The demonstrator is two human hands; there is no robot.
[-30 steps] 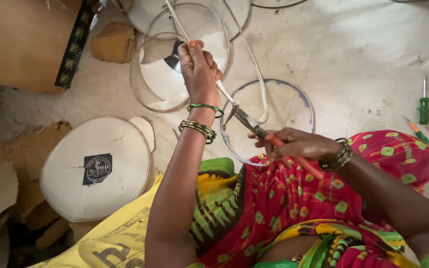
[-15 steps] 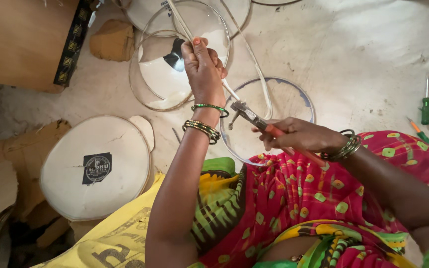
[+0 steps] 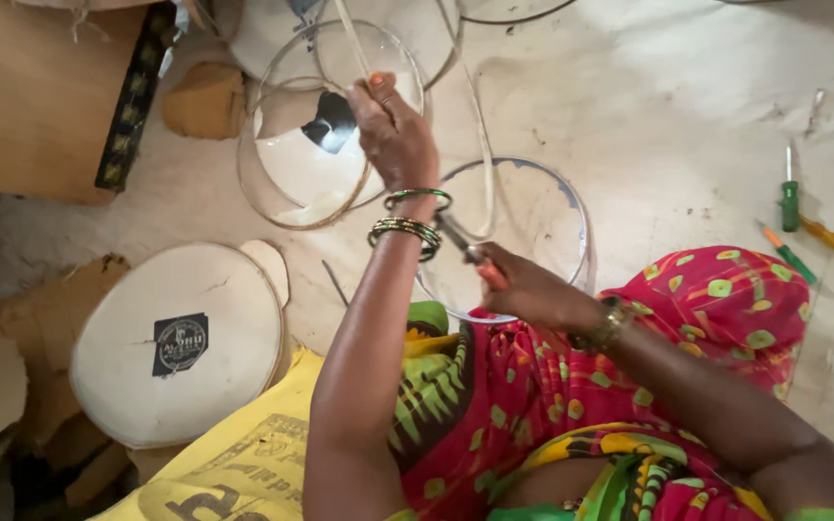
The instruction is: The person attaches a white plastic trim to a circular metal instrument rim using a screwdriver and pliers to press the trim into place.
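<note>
My left hand is raised over the floor, closed around a thin pale strip that runs up toward the top of the view. Green and gold bangles sit on that wrist. My right hand grips pliers with orange handles, their jaws pointing up-left just below the left wrist. A second pale strip curves down toward the pliers. Beneath both hands lies a round metal hoop with a translucent skin.
More hoops and round skins lie further off. A white drum head with a dark square label rests at left. Green and yellow screwdrivers lie at right. A wooden board fills the upper left. A yellow sack covers my lap.
My right hand with the pliers has drawn in closer under the left wrist. The left hand has stayed up, still closed on the strip.
</note>
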